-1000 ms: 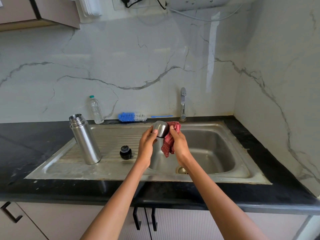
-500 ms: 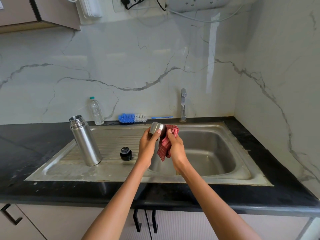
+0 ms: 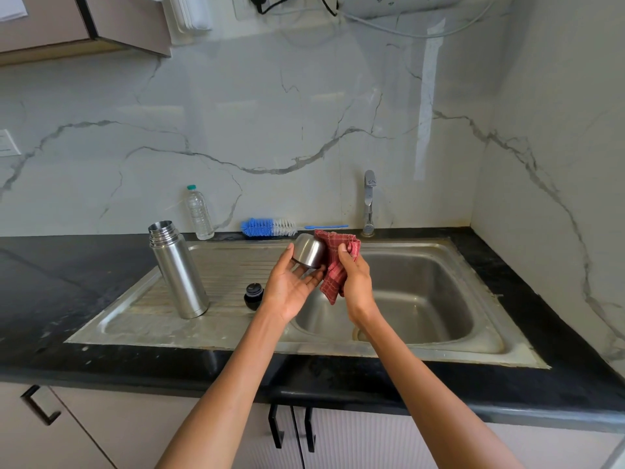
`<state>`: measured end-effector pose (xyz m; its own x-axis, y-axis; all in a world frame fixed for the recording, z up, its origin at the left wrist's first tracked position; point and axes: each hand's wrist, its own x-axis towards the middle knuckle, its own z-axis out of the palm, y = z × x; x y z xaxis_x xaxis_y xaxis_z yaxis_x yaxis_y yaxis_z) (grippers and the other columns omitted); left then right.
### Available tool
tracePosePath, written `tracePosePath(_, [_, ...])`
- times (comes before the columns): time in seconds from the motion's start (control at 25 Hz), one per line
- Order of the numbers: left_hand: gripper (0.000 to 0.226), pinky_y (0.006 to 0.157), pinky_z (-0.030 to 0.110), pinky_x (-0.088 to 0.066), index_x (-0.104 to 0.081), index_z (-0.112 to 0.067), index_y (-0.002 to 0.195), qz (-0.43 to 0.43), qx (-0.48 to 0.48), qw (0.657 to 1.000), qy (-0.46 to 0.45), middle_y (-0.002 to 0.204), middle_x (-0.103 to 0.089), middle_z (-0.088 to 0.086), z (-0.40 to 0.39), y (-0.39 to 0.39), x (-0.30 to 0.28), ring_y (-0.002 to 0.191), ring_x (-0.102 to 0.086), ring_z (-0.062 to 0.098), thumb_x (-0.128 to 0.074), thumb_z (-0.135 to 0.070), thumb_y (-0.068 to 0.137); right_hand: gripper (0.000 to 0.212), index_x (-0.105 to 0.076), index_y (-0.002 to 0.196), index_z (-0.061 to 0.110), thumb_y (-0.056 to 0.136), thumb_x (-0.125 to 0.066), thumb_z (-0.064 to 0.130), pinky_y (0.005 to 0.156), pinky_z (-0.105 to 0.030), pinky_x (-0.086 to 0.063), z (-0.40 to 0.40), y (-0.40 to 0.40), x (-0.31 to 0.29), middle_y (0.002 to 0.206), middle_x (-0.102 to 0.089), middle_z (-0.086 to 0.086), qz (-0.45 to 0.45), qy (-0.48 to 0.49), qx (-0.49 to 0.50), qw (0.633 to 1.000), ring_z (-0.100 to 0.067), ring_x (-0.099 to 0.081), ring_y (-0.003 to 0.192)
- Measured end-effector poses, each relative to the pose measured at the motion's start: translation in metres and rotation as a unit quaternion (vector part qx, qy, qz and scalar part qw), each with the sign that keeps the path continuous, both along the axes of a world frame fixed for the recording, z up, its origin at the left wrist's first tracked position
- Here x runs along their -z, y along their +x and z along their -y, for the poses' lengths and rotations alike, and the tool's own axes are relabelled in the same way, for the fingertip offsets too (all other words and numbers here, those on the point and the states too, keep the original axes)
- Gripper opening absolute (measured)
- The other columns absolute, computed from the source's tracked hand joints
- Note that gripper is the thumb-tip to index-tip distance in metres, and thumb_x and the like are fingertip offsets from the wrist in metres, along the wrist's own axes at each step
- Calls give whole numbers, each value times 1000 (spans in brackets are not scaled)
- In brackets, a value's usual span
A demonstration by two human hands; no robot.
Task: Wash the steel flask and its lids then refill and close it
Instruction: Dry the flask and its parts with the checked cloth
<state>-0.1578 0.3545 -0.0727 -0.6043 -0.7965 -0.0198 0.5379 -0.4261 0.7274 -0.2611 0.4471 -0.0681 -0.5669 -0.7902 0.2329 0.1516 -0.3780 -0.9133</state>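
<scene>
Hands: my left hand [image 3: 291,288] lies palm up, fingers loosely curled under the steel cup lid [image 3: 309,250], which it cradles with its dome facing up and away from me; my right hand [image 3: 355,282] grips a bunched red checked cloth [image 3: 334,265] pressed against the lid's side.
Where: both are held over the near left edge of the sink [image 3: 422,292] basin, not resting on anything.
Step in hand: I judge this to be wiping the outer lid with the cloth, so the washing part is still under way.
Flask: the steel flask [image 3: 177,270] stands upright and open on the draining board, well to the left of my hands.
Inner lid: the black stopper [image 3: 253,294] sits on the draining board between the flask and my left hand, apart from both.
Next move: probably turning the lid in my palm so the cloth reaches the rim and inside; it needs a firmer hold, since smooth steel on an open palm could slip into the basin.
Refill: the tap [image 3: 369,201] shows no water running.
Count: one flask, two lids, one cloth, one bottle brush [image 3: 269,227], one plastic bottle [image 3: 199,213], one tap, all on or by the black table [image 3: 67,272].
</scene>
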Motion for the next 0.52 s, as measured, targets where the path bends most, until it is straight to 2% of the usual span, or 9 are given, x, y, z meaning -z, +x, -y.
tracePosePath(0.08, [48, 96, 42, -56, -60, -5, 134, 13, 17, 1000, 6, 119, -67, 20, 2, 3, 3, 101, -68, 29, -68, -35, 97, 31, -70, 117, 15, 108, -46, 33, 83, -27, -56, 1, -1, -5, 102, -78, -1, 5, 12, -5, 1000, -13, -73, 94])
tracePosePath(0.24, [54, 87, 39, -59, -59, -2, 135, 22, -8, 999, 27, 121, -68, 22, 5, 3, 9, 101, -70, 30, -70, -36, 94, 30, -71, 106, 15, 108, -46, 33, 67, -19, -53, 1, 1, -4, 81, -76, 6, 0, 53, -18, 998, -5, -71, 75])
tracePosePath(0.28, [56, 88, 39, -58, -58, -1, 136, 25, -16, 999, 27, 124, -67, 23, 7, 4, 10, 104, -69, 31, -70, -36, 94, 30, -71, 105, 16, 108, -46, 33, 68, -19, -53, 0, 0, -1, 80, -76, 7, -8, 65, -18, 998, -6, -70, 75])
tracePosePath(0.4, [56, 91, 40, -58, -57, -1, 137, 42, -22, 999, 15, 128, -65, 24, 16, 8, 12, 108, -67, 32, -69, -35, 95, 29, -71, 105, 17, 106, -49, 37, 86, -36, -58, -5, -7, 2, 93, -78, -3, -12, 105, -25, 994, -21, -74, 91])
tracePosePath(0.52, [52, 89, 40, -57, -55, -2, 138, 42, -38, 998, 23, 123, -66, 22, 22, 12, 10, 106, -67, 31, -67, -33, 98, 28, -69, 98, 16, 104, -53, 38, 80, -39, -57, -11, -20, -1, 88, -78, -4, 21, 127, -34, 991, -20, -75, 81])
